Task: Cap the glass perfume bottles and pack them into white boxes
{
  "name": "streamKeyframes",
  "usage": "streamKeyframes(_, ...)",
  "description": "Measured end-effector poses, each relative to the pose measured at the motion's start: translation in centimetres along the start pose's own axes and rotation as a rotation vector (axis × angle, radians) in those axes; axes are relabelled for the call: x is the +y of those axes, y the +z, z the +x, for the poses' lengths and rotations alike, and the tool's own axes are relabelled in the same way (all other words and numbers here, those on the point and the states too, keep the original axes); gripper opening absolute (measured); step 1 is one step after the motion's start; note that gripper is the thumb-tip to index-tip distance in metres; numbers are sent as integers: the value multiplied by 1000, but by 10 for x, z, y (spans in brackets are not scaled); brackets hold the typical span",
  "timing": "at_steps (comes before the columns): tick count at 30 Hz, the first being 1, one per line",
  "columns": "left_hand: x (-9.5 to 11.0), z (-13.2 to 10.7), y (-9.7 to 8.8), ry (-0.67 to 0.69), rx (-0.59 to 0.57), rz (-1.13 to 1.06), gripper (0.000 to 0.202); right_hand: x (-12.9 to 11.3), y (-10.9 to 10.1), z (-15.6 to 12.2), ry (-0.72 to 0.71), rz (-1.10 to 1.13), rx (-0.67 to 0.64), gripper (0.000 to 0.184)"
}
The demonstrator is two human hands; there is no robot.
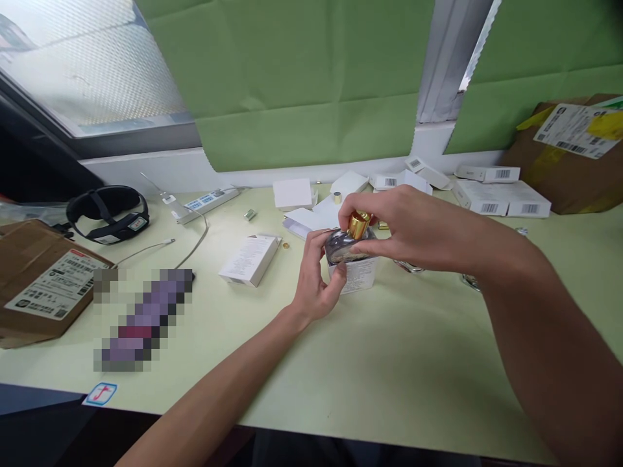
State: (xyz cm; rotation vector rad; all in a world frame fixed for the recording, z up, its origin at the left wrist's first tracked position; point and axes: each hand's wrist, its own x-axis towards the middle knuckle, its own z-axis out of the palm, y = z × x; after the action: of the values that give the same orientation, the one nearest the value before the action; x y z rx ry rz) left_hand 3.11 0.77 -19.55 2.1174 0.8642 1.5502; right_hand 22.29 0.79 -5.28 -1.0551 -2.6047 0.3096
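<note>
A dark glass perfume bottle [335, 245] with a shiny gold top [359, 224] stands upright at the mouth of a small white printed box [359, 275], its lower part hidden. From the left, my left hand [317, 279] closes around the bottle's side and the box's upper corner, thumb in front. My right hand [396, 224] reaches over from the right, fingers curled behind the gold top and thumb across the bottle's front. A closed white carton [252, 259] lies to the left, with a small gold ring [285, 246] near it.
White boxes [481, 196] and flattened cartons line the back near the green blind [311, 84]. Brown parcels [46, 285] stand at both sides. A head strap device [109, 214], power strip [209, 202], cable and pixelated purple object [150, 318] occupy the left.
</note>
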Motion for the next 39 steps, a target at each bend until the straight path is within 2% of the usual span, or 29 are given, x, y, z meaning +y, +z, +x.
streamKeyframes(11, 2, 2, 2, -61, -20, -47, 38, 0, 5, 3, 45, -54, -47, 14)
streamKeyframes(18, 3, 3, 3, -33, -21, -28, 38, 1, 8, 4, 102, 8, -68, 12)
streamKeyframes(26, 1, 3, 0, -36, -104, -30, 34, 3, 9, 3, 20, 28, -78, 20)
streamKeyframes(29, 3, 4, 0, -24, -111, -34, 33, -2, 4, 2, 8, 43, -36, 25)
streamKeyframes(33, 4, 4, 1, -12, -117, -44, 35, -9, 0, 1, 72, 43, 8, 18)
streamKeyframes(39, 1, 2, 2, -34, -109, -55, 33, -11, 3, 3, 93, 20, 17, 14)
